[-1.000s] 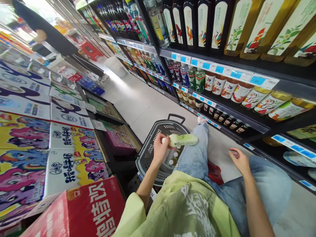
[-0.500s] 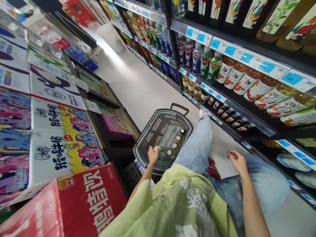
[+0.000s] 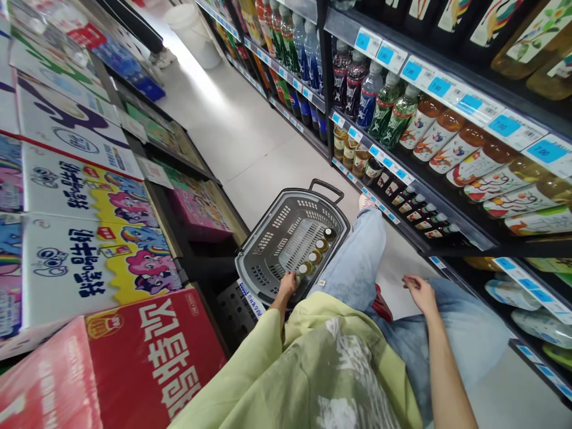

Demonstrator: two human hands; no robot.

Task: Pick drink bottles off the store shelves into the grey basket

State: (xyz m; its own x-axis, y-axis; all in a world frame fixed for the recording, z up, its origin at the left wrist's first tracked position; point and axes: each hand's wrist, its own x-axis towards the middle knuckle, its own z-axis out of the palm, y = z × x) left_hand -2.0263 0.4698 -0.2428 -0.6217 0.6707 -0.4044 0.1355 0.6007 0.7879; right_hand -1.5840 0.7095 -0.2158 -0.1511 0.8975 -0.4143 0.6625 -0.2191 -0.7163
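My left hand (image 3: 289,284) reaches down into a grey shopping basket (image 3: 246,262), its fingers closed round the top of a bottle that they mostly hide. Beside it, several small bottles (image 3: 315,257) stand in a row along the basket's right side, mostly with pale caps and one with a darker cap at the far end. My right hand (image 3: 419,292) hangs in the air above my bent knee, fingers loosely curled and apart, with nothing in it.
Shelves of drink bottles (image 3: 393,116) with price tags run along the right. Stacked milk cartons (image 3: 58,268) and a red box (image 3: 147,351) line the left. A white bucket (image 3: 192,33) and another person's leg (image 3: 134,27) are farther up the aisle.
My left hand has lowered the bottle into the basket, beside the row's near end. My right hand stays over the knee. The view has shifted slightly.
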